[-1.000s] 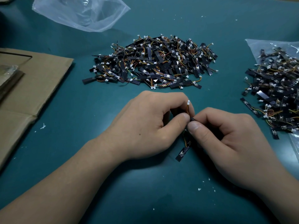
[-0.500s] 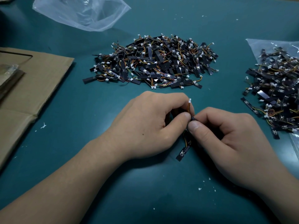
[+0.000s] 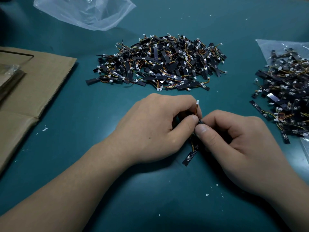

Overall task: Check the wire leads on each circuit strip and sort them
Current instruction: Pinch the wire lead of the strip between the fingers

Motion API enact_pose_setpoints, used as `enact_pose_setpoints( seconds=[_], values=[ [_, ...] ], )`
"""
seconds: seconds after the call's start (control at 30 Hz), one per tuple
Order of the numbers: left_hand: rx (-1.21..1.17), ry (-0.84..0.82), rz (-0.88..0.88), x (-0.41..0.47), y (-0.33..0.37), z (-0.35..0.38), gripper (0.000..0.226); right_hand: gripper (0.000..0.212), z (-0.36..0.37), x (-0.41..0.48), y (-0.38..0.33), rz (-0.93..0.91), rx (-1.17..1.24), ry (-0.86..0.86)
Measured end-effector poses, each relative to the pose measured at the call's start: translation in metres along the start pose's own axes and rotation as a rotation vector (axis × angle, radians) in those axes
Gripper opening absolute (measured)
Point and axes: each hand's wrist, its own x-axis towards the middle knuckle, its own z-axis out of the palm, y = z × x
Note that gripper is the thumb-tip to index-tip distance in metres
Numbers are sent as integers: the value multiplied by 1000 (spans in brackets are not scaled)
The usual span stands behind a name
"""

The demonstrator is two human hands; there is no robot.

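We are at the checking step. Both hands meet low over the green worktop [image 3: 150, 203], just in front of the big heap of strips [image 3: 160, 64]. Our left hand [image 3: 155, 126] pinches the upper part of one circuit strip [image 3: 190, 156] between thumb and curled fingers. Our right hand [image 3: 234, 144] grips the same strip just below, with the thumb pressed on it. The strip's lower end pokes out beneath the hands, close to the worktop. Its orange and yellow wire leads [image 3: 196, 109] rise above the left fingers and end in a white plug [image 3: 197, 102].

Next, we judge, comes a light flex of the leads where they join the strip, gentle enough not to tear them. Then the strip goes to its pile, perhaps the second heap [image 3: 287, 91] on the clear bag [image 3: 267, 47] at the right. We cannot tell which pile is which.

We can read no writing. The strips carry small pale marks, too small to make out.
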Motion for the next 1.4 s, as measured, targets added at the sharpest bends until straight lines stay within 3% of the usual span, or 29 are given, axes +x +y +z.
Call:
enact_pose_setpoints(
  seconds=[0.7, 0.8, 1.27, 1.4],
  values=[
    [-32, -42, 20, 0, -1, -5, 18, 21, -1, 0, 4, -15, 35, 7],
    [-73, -34, 23, -1, -1, -5, 16, 25, -2, 0, 4, -23, 128, 20],
    [-248, 28, 64, -2, -1, -6, 12, 23, -2, 0, 0, -37, 118, 30],
    [-302, 40, 79, -1, -1, -8, 12, 34, -3, -1, -2, -33, 135, 5]
  ],
)
